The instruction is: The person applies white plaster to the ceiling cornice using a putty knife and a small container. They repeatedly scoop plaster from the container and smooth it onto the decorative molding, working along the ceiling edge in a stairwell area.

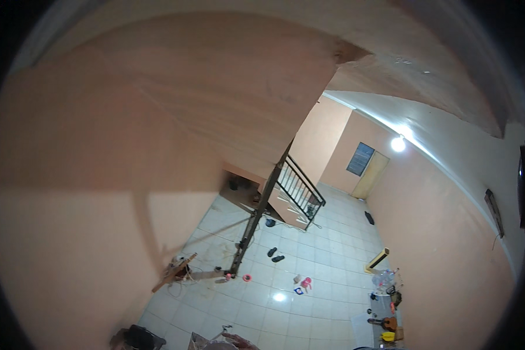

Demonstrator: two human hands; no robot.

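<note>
Neither of my hands can be made out in the head view. At the lower edge, a small cluster is cut off: a greyish, crinkled piece [198, 341], a thin metal piece [223, 331] and a reddish-brown shape [240, 340] that I cannot identify. Left of it stands a black bulky object [143, 337], partly out of view. Out on the white tiled floor [332, 312] lie a pair of dark slippers [275, 255], a pink item [306, 283] and a small blue-and-white packet [298, 291].
A dark post [256, 221] rises mid-room, near a staircase railing [300, 189]. Wooden pieces and cables [178, 272] lie against the left wall. Along the right wall are a yellow-and-black box [378, 260], clear plastic [383, 280], a small guitar [385, 322] and a yellow item [387, 336].
</note>
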